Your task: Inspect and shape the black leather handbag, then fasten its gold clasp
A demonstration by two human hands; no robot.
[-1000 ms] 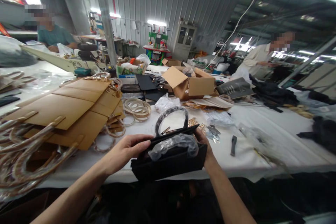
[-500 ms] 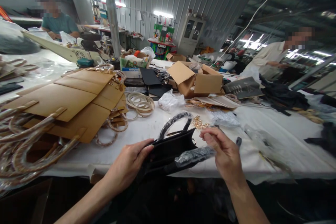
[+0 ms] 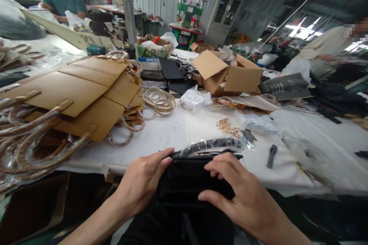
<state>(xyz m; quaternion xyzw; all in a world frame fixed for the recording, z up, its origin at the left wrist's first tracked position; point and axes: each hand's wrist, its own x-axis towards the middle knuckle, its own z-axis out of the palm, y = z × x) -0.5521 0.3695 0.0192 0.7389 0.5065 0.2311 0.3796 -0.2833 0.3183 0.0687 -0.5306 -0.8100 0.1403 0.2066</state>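
A black handbag (image 3: 189, 183) faces me at the near table edge, its dark inside showing. One of its handles (image 3: 211, 144), wrapped in clear plastic, lies along the far rim. My left hand (image 3: 145, 178) pinches the bag's left edge between thumb and fingers. Over the right part of the opening is my right hand (image 3: 238, 191), thumb and fingers spread apart, with nothing visible between them. Beyond the bag, a small heap of gold metal fittings (image 3: 227, 127) lies on the white table cover (image 3: 189, 124). A short black strap piece (image 3: 271, 155) rests to the right.
Tan bag pieces with plastic-wrapped handles (image 3: 86, 80) are piled at the left. Coiled light strips (image 3: 161, 101) lie beside them. An open cardboard box (image 3: 243, 80) stands farther back, near a crumpled plastic bag (image 3: 195, 98). Two people are at the far left and right.
The bag has come nearer and tilted so its opening faces me. My right hand has gone from closed fingertips beside the bag to spread fingers over its opening. My view has shifted slightly.
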